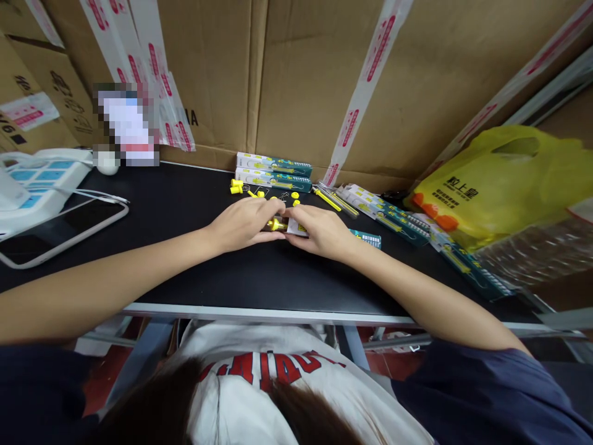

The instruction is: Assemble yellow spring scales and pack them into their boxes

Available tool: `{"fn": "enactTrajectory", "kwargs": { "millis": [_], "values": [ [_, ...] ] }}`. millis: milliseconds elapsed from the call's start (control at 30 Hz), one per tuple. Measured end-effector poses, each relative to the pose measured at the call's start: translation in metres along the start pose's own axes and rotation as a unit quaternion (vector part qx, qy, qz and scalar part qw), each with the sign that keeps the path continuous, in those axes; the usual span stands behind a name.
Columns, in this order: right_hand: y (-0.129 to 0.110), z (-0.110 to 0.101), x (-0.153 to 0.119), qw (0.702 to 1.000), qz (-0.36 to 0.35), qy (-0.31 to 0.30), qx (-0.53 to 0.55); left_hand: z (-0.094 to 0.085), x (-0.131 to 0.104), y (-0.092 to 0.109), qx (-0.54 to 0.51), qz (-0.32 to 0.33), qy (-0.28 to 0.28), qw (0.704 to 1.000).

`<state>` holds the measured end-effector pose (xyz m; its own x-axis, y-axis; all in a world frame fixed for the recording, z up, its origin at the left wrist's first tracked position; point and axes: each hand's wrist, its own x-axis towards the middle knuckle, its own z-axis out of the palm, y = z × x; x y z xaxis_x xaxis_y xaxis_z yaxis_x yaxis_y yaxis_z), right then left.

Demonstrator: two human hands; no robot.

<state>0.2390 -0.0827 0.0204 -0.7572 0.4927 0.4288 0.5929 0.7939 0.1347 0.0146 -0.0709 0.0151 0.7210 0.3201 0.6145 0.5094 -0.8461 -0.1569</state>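
Note:
My left hand (244, 224) is closed round a yellow-ended tool (277, 224), whose exact kind I cannot make out. The tool's end sits at the open left end of a narrow white and teal cardboard box (367, 239). That box is gripped in my right hand (324, 231), which covers its middle. Both hands meet fingertip to fingertip above the black table (259, 278). Just beyond them lie several small yellow plastic parts (295, 195) and thin wire pieces. How far the tool reaches inside the box is hidden by my fingers.
Two matching boxes (273, 179) lie at the back, more boxes (384, 213) at the right. Between them are yellow and clear rods (330, 201). A yellow plastic bag (504, 179) stands far right. A phone (60, 228) and a power strip (41, 179) lie left. Cardboard (296, 80) rises behind.

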Motion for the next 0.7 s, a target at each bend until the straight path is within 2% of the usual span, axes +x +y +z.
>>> {"fn": "enactTrajectory", "kwargs": {
  "millis": [100,233,433,567,700],
  "values": [
    [0.002,-0.002,0.0,1.0,-0.001,-0.012,-0.024,0.0,0.0,-0.001,-0.053,-0.043,0.005,0.998],
    [0.007,-0.006,0.001,1.0,0.015,-0.009,-0.01,0.001,0.001,-0.008,-0.074,-0.038,0.002,0.997],
    [0.014,-0.012,0.002,0.998,0.048,0.023,0.024,0.005,0.002,-0.02,-0.149,-0.071,0.044,0.985],
    [0.014,-0.012,0.002,0.998,0.046,0.026,0.032,0.003,0.002,-0.018,-0.109,-0.074,0.042,0.99],
    [0.013,-0.01,0.002,0.998,0.043,0.015,0.037,0.0,0.001,-0.021,-0.042,-0.037,0.077,0.996]
  ]
}}
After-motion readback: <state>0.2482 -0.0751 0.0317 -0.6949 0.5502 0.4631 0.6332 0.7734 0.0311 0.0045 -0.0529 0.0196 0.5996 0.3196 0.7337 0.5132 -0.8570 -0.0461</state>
